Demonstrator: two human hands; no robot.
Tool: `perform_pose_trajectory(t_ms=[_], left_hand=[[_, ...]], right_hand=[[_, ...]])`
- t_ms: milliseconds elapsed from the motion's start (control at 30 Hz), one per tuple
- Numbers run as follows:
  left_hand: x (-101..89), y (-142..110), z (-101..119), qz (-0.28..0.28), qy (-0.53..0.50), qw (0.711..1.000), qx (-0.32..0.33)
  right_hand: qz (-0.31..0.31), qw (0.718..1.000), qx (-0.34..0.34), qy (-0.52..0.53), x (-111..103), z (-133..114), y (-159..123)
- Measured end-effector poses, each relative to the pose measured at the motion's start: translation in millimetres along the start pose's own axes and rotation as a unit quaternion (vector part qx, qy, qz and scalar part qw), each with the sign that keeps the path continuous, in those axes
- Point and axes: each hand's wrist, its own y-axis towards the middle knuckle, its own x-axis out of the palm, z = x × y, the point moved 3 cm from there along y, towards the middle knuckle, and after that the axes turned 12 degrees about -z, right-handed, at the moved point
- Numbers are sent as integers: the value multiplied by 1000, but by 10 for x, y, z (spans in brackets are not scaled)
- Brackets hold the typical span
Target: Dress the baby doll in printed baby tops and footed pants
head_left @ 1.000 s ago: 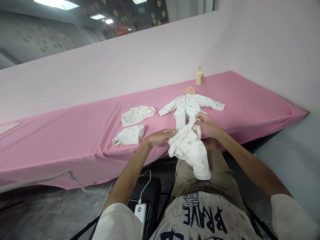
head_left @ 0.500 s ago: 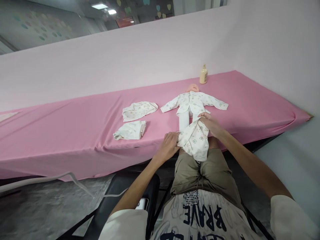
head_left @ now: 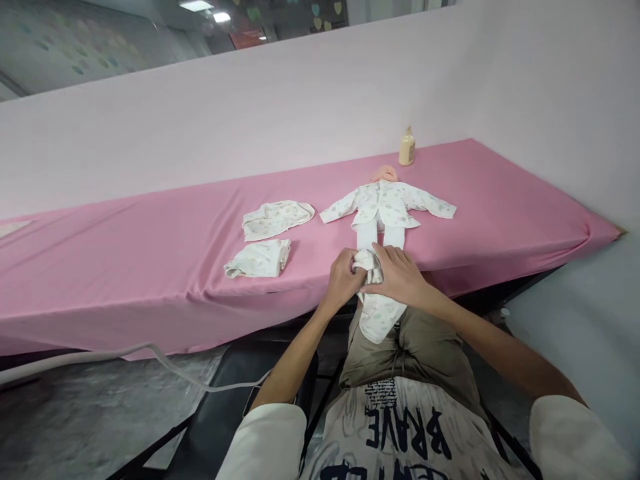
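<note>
A baby doll (head_left: 385,174) lies on its back on the pink-covered table, its feet towards me. It has on a white printed baby jacket (head_left: 383,203) with the sleeves spread, and white shows on both legs. At the foot end, my left hand (head_left: 344,280) grips the bunched edge of white printed baby pants (head_left: 383,317). On the other side, my right hand (head_left: 399,275) holds the same bunched cloth, its thumb reaching across towards my left fingers. The gathered opening is around or right against the leg on the left; the hands hide which. Loose fabric hangs over my lap.
Left of the doll lie a printed cloth piece (head_left: 278,220) and a folded printed garment (head_left: 259,259). A cream pump bottle (head_left: 407,147) stands behind the doll's head, by the wall. A pale cable (head_left: 165,360) runs past the black seat (head_left: 225,400) at lower left.
The pants have been gathered up and shifted left towards the left leg. My right hand has moved down and left, off the doll's right-hand leg, close to my left hand.
</note>
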Motion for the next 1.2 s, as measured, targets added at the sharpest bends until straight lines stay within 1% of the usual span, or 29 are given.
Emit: perform_pose_trajectory(t_ms=[67,167,267,400,467,533,633,700,800,867,933,1033,1133,1200], left_hand=[[6,-19,-31,-2,4,1000,5],[-2,-66,-132,-33,4,999,24],[-26,-108,-240,-45,8,998,38],[-34,-119,-286,-45,28,997,64],[-17,-130,-270,-46,36,995,80],[21,-165,-240,-50,38,994,93],[139,-264,-183,-88,49,990,99],[229,-331,-162,-110,59,989,82],[314,-375,-188,-108,51,992,32],[338,-361,-237,-118,36,992,0],[339,-329,-292,-133,23,991,-15],[313,-284,-369,-138,-9,990,-2],[302,-268,-442,-141,-80,987,11],[305,-266,-477,-141,-132,981,13]], right_hand=[[7,998,29,-53,89,-49,-9],[-44,997,33,-51,149,-15,9],[-90,995,25,-33,117,59,28],[-121,991,29,-50,76,106,23],[-117,990,39,-74,77,112,3],[-97,989,52,-94,82,116,-21],[-82,992,44,-89,108,109,-46],[-78,994,33,-70,130,105,-48],[-71,997,16,-37,163,116,-39],[-70,997,3,-16,187,135,-36],[-71,997,-4,-7,210,160,-36],[-72,997,-22,-28,236,190,-38],[-66,995,-61,-49,248,204,-32],[-60,994,-86,-40,244,214,-25]])
